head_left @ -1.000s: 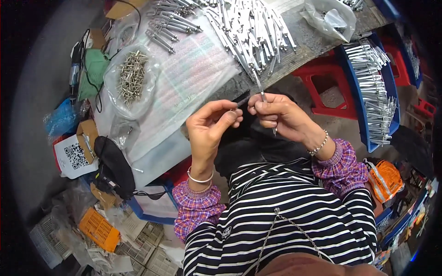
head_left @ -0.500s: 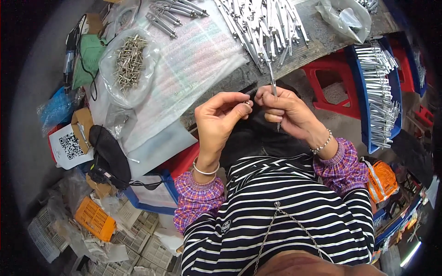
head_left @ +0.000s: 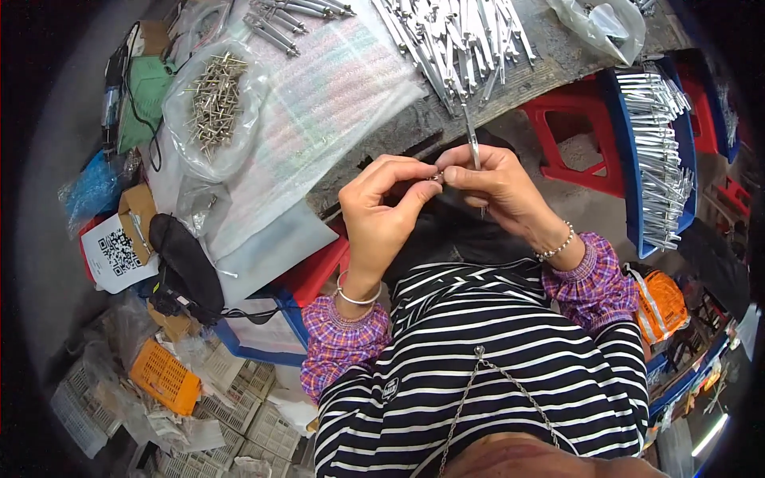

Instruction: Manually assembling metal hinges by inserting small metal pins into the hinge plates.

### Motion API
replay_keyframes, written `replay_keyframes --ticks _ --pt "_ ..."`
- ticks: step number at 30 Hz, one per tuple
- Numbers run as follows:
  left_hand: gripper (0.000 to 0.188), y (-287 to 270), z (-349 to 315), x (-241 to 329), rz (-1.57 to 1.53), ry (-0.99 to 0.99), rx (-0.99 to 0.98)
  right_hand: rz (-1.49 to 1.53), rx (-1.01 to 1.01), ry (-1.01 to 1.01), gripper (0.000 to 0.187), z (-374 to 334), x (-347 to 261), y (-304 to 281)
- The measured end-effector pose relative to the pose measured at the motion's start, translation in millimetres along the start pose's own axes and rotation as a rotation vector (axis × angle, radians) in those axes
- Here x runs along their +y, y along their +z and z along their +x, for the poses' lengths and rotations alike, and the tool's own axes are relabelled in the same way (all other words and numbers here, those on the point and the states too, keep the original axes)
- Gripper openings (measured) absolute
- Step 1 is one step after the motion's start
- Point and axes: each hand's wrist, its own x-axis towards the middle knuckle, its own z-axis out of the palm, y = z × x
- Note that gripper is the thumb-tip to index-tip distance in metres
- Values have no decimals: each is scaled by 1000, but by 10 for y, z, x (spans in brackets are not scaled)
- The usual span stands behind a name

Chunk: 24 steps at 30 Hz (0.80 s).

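While right fingers (head_left: 488, 180) grip a slim metal strip (head_left: 472, 143), left fingers (head_left: 400, 170), just beside, pinch a small metal piece (head_left: 437, 177).

You are in a workshop, one where small metal parts lie in bulk. Ahead of you, the worn bench (head_left: 542, 76) carries a heap of strips (head_left: 458, 40) and, to your left, an open plastic bag (head_left: 182, 143) full of pins (head_left: 217, 103). On your right a blue tray (head_left: 628, 183) is packed with rows of metal pieces (head_left: 657, 159), beside a red stool (head_left: 610, 151). Slotted crates (head_left: 80, 402) and an orange basket (head_left: 165, 376) clutter the floor at your lower left, and you wear checked oversleeves (head_left: 343, 346).
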Motion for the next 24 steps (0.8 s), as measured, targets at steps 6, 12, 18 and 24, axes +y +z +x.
replay_keyframes --ticks 6,12,18,24 --pt "16 -2 44 18 199 152 -28 -110 14 -25 21 23 40 -51" --pt "17 4 66 55 280 250 -120 -132 -47 -9 28 26 -38 -80" --pt "15 -14 60 34 208 170 -156 -79 -53 30 29 37 -1 -123" --pt "13 27 2 16 202 155 -96 -112 -48 2 29 31 10 -86"
